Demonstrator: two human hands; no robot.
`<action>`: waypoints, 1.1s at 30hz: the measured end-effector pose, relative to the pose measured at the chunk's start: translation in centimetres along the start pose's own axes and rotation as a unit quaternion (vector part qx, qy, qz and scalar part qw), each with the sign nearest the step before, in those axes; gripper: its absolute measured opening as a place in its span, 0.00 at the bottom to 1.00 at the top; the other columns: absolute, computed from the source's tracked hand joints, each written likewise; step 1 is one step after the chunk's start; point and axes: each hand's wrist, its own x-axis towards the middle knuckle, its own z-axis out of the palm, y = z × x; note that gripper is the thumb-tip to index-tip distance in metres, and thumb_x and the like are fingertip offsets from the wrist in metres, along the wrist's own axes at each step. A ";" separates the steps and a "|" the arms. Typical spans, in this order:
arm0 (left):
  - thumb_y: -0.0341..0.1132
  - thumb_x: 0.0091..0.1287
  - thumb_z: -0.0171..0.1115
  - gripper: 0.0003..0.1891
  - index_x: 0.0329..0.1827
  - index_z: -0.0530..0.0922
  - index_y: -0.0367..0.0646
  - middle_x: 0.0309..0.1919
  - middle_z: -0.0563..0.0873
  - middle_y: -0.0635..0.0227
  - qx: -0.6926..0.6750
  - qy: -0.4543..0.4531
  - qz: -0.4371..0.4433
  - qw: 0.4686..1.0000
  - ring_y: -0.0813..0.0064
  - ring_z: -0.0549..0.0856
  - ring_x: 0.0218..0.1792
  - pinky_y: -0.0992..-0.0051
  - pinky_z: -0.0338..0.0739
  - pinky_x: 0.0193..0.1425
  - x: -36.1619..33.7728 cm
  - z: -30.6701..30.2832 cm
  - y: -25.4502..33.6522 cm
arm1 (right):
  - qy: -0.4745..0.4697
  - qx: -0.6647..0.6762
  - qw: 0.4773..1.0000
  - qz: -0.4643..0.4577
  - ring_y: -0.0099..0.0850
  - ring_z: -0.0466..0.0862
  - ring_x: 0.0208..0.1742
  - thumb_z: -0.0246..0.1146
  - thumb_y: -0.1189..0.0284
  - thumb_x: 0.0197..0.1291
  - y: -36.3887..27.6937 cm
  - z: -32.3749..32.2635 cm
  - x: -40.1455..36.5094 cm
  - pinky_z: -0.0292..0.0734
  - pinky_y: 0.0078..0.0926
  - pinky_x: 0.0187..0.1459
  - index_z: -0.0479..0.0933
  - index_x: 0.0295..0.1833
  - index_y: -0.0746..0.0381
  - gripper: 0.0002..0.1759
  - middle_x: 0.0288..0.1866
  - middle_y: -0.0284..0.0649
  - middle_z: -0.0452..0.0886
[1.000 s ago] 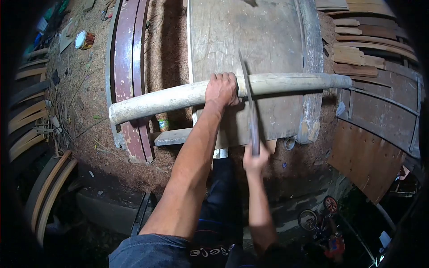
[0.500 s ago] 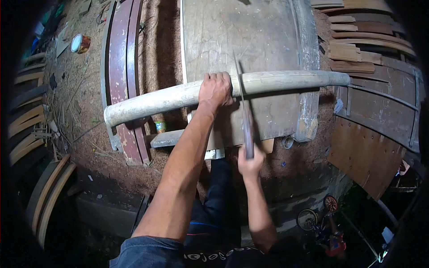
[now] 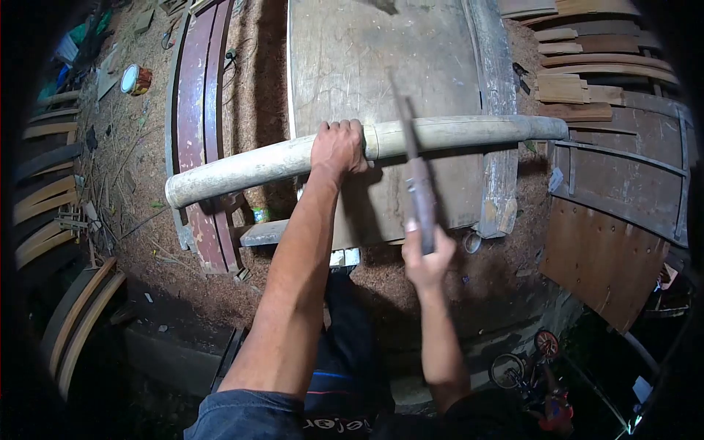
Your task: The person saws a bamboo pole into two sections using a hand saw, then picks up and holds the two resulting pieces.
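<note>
A thick, slightly curved, pale bamboo pole [image 3: 253, 165] lies crosswise over the worktable, its left part over a maroon beam. My left hand [image 3: 339, 150] presses on top of the pole with fingers curled over its far side, just left of a ring-shaped joint. My right hand [image 3: 428, 257] grips the brownish handle of a long narrow-bladed tool [image 3: 420, 187], nearer to me than the pole. The blade, seen almost edge-on and smeared by motion, points away from me and overlaps the pole right of the joint.
The maroon beam [image 3: 192, 110] runs along the left of the plywood-topped table [image 3: 381, 66]. A paint can [image 3: 135, 79] stands on the littered ground. Curved wooden pieces [image 3: 609, 70] are stacked at right, near a plywood sheet [image 3: 598, 257]. A bicycle [image 3: 507, 372] is at lower right.
The tool and my right hand have swung right, the blade leaving the pole's joint. My left hand stays on the pole. The whole view has shifted slightly.
</note>
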 end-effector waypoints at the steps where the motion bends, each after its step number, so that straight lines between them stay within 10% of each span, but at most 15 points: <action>1: 0.50 0.42 0.77 0.31 0.44 0.76 0.40 0.41 0.86 0.58 0.000 -0.004 -0.001 1.000 0.60 0.86 0.46 0.63 0.75 0.55 0.0 0.1 0.1 | -0.018 -0.004 1.000 0.006 0.21 0.74 0.18 0.67 0.69 0.62 0.1 0.7 -0.6 0.67 0.26 0.22 0.81 0.32 0.64 0.10 0.16 0.34 0.75; 14: 0.52 0.44 0.71 0.30 0.45 0.75 0.41 0.41 0.85 0.55 0.044 0.019 0.012 0.999 0.56 0.86 0.44 0.61 0.75 0.52 0.4 1.4 -0.3 | 0.020 -0.024 0.996 -0.087 0.27 0.69 0.12 0.67 0.72 0.61 -0.8 3.6 -0.7 0.64 0.29 0.20 0.79 0.29 0.65 0.11 0.12 0.40 0.66; 15: 0.52 0.45 0.70 0.30 0.45 0.75 0.41 0.41 0.85 0.55 0.049 0.017 0.008 0.999 0.56 0.86 0.44 0.60 0.75 0.52 0.4 1.7 -0.5 | -0.005 -0.053 0.996 -0.071 0.49 0.83 0.25 0.68 0.70 0.58 -0.7 3.5 0.3 0.74 0.38 0.25 0.80 0.31 0.63 0.08 0.21 0.51 0.78; 16: 0.52 0.46 0.70 0.29 0.45 0.75 0.41 0.40 0.85 0.55 0.047 0.018 0.007 0.999 0.56 0.86 0.44 0.61 0.75 0.53 0.1 1.8 -0.5 | -0.019 -0.061 0.997 -0.052 0.50 0.82 0.24 0.67 0.70 0.58 0.0 4.0 1.5 0.73 0.39 0.24 0.79 0.31 0.63 0.08 0.21 0.52 0.78; 23: 0.50 0.48 0.69 0.27 0.46 0.74 0.41 0.40 0.85 0.55 0.054 0.021 0.012 0.998 0.57 0.86 0.46 0.61 0.74 0.53 0.5 2.7 -0.9 | -0.017 -0.057 0.994 -0.091 0.48 0.81 0.20 0.67 0.71 0.56 1.0 2.3 -1.6 0.74 0.40 0.23 0.77 0.26 0.62 0.10 0.18 0.48 0.77; 26: 0.49 0.49 0.69 0.26 0.45 0.75 0.41 0.41 0.85 0.56 0.055 0.015 0.007 0.998 0.58 0.86 0.45 0.61 0.75 0.53 0.5 2.2 -0.7 | -0.008 -0.118 0.987 -0.112 0.31 0.80 0.17 0.67 0.73 0.58 1.7 4.1 0.1 0.72 0.31 0.22 0.81 0.32 0.64 0.05 0.16 0.45 0.75; 33: 0.48 0.48 0.68 0.25 0.45 0.74 0.42 0.41 0.85 0.56 0.040 0.009 0.009 0.999 0.57 0.86 0.46 0.61 0.74 0.53 0.2 1.1 -0.2 | 0.015 -0.124 0.987 -0.104 0.51 0.83 0.24 0.67 0.71 0.54 3.1 3.1 -2.5 0.75 0.43 0.24 0.79 0.31 0.63 0.07 0.21 0.52 0.78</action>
